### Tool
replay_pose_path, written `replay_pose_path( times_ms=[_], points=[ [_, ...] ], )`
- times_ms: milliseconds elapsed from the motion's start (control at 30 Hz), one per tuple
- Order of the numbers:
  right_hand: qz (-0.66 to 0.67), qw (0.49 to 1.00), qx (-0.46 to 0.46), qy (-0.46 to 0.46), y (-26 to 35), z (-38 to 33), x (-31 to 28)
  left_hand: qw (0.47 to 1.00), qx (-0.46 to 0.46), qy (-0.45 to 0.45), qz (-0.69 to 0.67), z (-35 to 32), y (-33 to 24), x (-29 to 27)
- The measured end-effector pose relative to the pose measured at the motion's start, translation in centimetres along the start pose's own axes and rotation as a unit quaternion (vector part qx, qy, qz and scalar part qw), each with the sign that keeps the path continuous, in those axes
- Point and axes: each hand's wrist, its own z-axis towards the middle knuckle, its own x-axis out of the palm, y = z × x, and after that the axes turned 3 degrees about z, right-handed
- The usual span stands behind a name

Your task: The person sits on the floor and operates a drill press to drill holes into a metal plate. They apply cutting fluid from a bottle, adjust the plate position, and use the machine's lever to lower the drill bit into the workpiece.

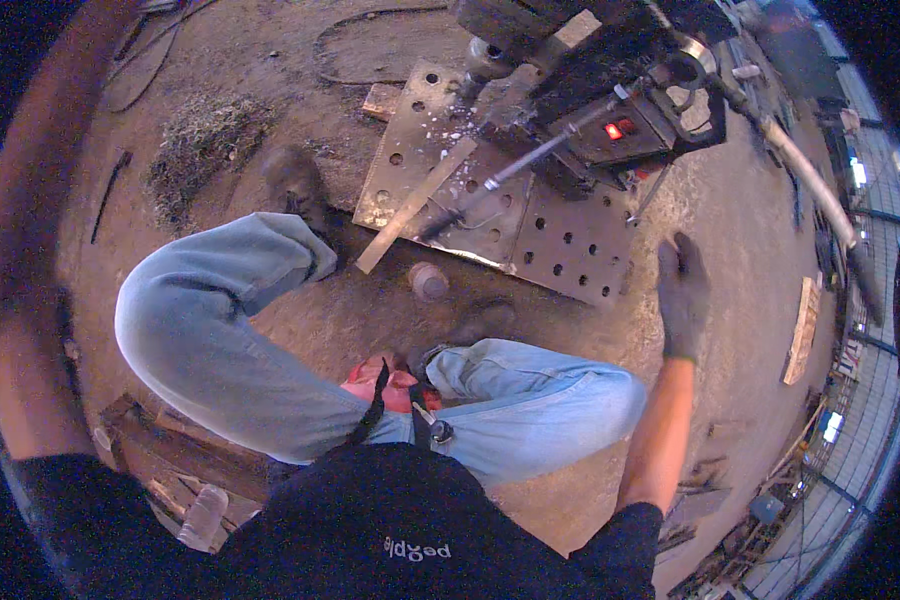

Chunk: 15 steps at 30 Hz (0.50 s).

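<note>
My right hand (682, 295), in a dark grey glove, reaches forward off the right corner of a perforated steel plate (568, 240). Its fingers are stretched out, and nothing shows in them. My left arm (35, 260) rises along the left edge of the picture, blurred; its hand lies outside the view. A dark drilling machine (595, 130) stands over the plate, with a lit red switch (619, 129) and a long metal lever (550, 145). Across the plate's left part lies a flat bar (417, 206), one end overhanging the near edge.
A small round container (429, 282) stands on the dirt floor between my legs and the plate. Metal shavings (210, 145) are heaped at the left. A wooden board (802, 330) lies far right. Near my left hip are a plastic bottle (205, 517) and scrap pieces.
</note>
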Motion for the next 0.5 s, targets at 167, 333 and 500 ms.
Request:
replay_pose_path(
  times_ms=[167, 333, 500],
  points=[
    [0.31, 0.926, 0.186, -0.11, -5.9, -7.7, -4.5, 0.999, 0.005, 0.032, 0.008, 0.0, -1.7, -4.6],
    [0.361, 0.864, 0.291, -0.196, -11.2, -15.3, -4.9, 1.0, 0.003, -0.015, -0.002, 3.3, -4.9, -7.6],
    [0.42, 0.82, 0.341, -0.184, -16.3, -19.3, -6.1, 0.993, -0.023, -0.112, -0.004, 9.0, -9.8, -11.4]
  ],
)
